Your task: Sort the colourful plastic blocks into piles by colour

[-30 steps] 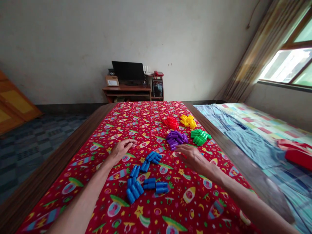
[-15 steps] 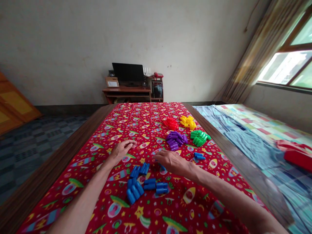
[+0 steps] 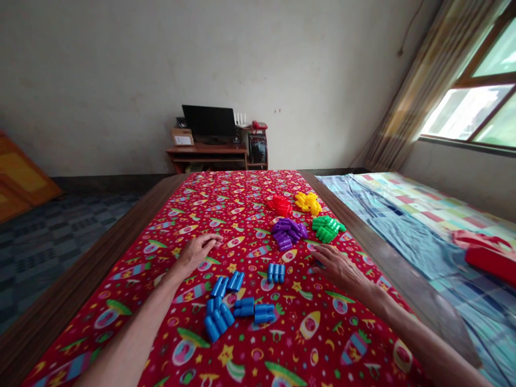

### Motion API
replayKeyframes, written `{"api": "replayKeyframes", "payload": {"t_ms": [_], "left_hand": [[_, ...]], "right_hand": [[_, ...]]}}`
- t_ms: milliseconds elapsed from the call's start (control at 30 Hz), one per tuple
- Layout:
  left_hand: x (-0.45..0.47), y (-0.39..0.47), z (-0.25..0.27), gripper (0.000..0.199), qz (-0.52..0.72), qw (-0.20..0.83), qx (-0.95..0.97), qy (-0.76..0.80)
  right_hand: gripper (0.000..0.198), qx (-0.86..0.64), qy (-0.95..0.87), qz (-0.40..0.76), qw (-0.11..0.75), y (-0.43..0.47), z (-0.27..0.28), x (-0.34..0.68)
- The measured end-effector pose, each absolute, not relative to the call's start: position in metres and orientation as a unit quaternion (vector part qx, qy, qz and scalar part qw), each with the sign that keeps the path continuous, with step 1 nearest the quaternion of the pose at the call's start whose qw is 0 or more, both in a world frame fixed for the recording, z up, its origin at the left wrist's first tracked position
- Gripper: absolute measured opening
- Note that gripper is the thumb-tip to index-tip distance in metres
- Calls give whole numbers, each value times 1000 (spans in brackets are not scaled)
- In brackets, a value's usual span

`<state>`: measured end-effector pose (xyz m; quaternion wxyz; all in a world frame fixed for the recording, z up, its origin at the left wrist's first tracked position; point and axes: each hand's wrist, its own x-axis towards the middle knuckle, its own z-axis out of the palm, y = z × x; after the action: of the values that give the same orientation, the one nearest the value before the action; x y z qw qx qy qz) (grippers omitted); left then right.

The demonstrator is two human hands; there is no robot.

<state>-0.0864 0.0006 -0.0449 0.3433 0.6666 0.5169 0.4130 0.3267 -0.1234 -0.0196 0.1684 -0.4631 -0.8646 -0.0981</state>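
Observation:
My right hand [image 3: 341, 270] is lowered over the right side of the cloth. Its fingers curl round blue bullet-shaped plastic pieces [image 3: 320, 264], of which only a sliver shows beneath the fingertips. To its left, a small row of blue pieces [image 3: 276, 273] lies on the cloth. My left hand [image 3: 199, 250] rests further left with thumb and fingers slightly apart, and nothing shows in it. Between my forearms several more blue pieces [image 3: 220, 321] lie in a loose arc, some side by side [image 3: 264, 313].
Beyond my right hand lie piles of purple pieces [image 3: 288, 234], green pieces [image 3: 328, 229], red pieces [image 3: 280, 205] and yellow pieces [image 3: 308, 202]. A red patterned cloth [image 3: 314, 355] covers the wooden table [image 3: 365, 236]. A bed [image 3: 415, 199] stands at the right; a desk with a monitor [image 3: 209, 123] is behind.
My right hand has moved right, off the row of blue pieces, which now shows, and onto the blue pieces at the right. My left hand stays nearly still; the view shifts slightly.

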Motion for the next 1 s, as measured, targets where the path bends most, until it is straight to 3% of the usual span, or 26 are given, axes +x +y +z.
{"api": "replayKeyframes", "payload": {"t_ms": [300, 567, 800, 1000], "left_hand": [[-87, 2, -47, 35, 407, 340, 671, 519], [-86, 1, -46, 35, 402, 332, 680, 515], [-88, 3, -48, 37, 387, 319, 690, 522], [-89, 3, -47, 37, 376, 315, 694, 527]], "right_hand": [[29, -403, -881, -52, 241, -114, 0, 291], [30, -324, -942, -18, 86, -123, 1, 223], [24, -447, -880, -40, 154, -114, 7, 281], [19, -504, -858, 6, 97, -107, 4, 324]]}}
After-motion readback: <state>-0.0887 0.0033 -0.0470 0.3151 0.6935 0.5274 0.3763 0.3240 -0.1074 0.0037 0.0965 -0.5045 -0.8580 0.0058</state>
